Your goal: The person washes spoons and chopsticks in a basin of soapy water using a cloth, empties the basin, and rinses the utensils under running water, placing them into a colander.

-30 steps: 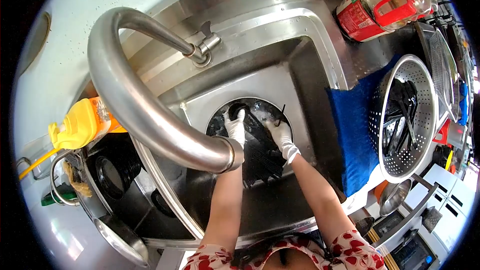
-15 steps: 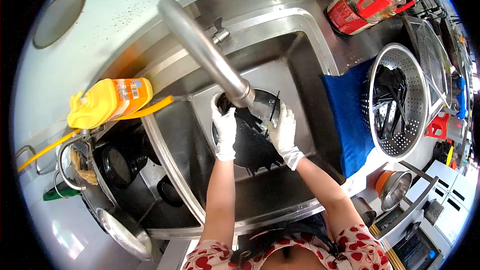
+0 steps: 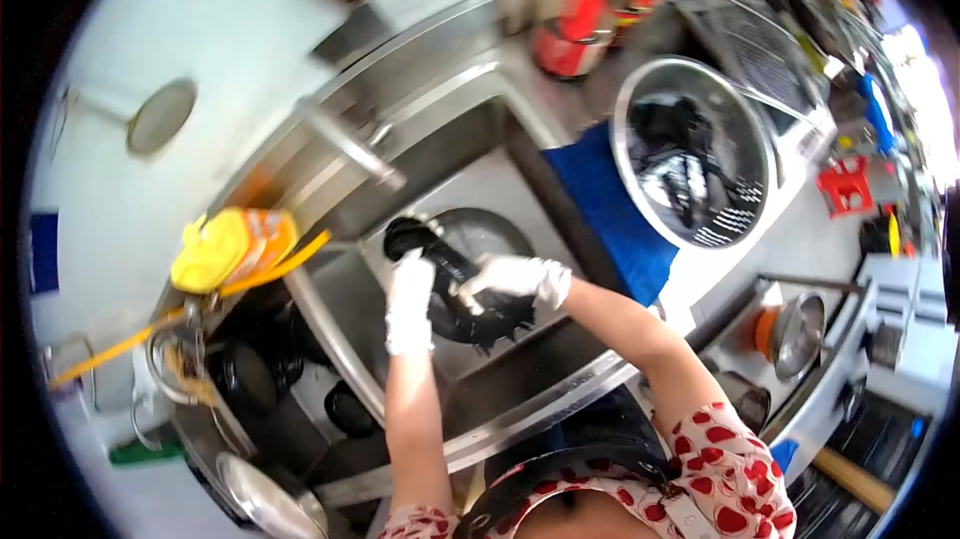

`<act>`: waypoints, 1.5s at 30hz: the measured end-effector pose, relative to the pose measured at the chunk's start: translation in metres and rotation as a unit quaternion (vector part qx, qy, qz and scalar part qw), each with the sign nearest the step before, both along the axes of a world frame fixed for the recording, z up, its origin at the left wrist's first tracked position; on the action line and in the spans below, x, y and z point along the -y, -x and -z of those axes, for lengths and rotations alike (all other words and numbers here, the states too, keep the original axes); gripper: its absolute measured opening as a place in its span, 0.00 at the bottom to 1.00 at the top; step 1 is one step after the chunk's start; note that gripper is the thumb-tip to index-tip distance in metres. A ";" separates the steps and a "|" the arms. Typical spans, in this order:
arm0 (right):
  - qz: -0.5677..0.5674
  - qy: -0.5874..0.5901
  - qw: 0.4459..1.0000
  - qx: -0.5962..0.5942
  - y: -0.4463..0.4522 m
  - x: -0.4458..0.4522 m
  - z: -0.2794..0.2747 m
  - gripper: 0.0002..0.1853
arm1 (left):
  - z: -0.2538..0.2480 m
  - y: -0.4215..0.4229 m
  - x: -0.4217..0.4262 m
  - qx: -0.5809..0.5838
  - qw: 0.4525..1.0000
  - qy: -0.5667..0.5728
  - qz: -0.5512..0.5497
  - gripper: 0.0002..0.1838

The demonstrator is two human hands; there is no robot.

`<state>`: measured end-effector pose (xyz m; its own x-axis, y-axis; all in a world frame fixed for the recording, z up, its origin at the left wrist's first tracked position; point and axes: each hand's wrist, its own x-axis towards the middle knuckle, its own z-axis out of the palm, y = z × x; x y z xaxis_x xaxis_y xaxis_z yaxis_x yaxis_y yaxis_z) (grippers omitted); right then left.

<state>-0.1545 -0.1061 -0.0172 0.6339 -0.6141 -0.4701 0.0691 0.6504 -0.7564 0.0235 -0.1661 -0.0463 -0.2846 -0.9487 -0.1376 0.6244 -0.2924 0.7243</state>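
My left hand (image 3: 410,294), in a white glove, is closed on a long black bundle (image 3: 440,257) with a rounded end, which looks like stacked black spoons. Motion blur hides its exact kind. The gloved right hand (image 3: 505,279) has its fingers curled against the bundle's lower end. Both hands are over a round dark basin (image 3: 500,229) in the steel sink (image 3: 545,199). More black pieces (image 3: 490,329) lie in the basin's near part. The faucet (image 3: 350,149) reaches over the sink's far left side.
Right of the sink, a perforated steel colander (image 3: 625,139) with black utensils stands on a blue cloth (image 3: 610,209). A yellow jug (image 3: 215,254) sits at left, above a second basin with black bowls (image 3: 245,374). Red-labelled bottles (image 3: 570,44) stand behind.
The view has turned and shifted. My hands have come together from the basin's two sides, and the black bundle is now raised between them. The right hand has moved away from the basin's far right edge.
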 end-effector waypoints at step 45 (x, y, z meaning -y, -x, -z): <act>0.297 0.433 0.566 -0.635 0.199 -0.081 -0.160 0.21 | -0.033 0.086 -0.041 0.373 0.889 -0.055 -0.259 0.16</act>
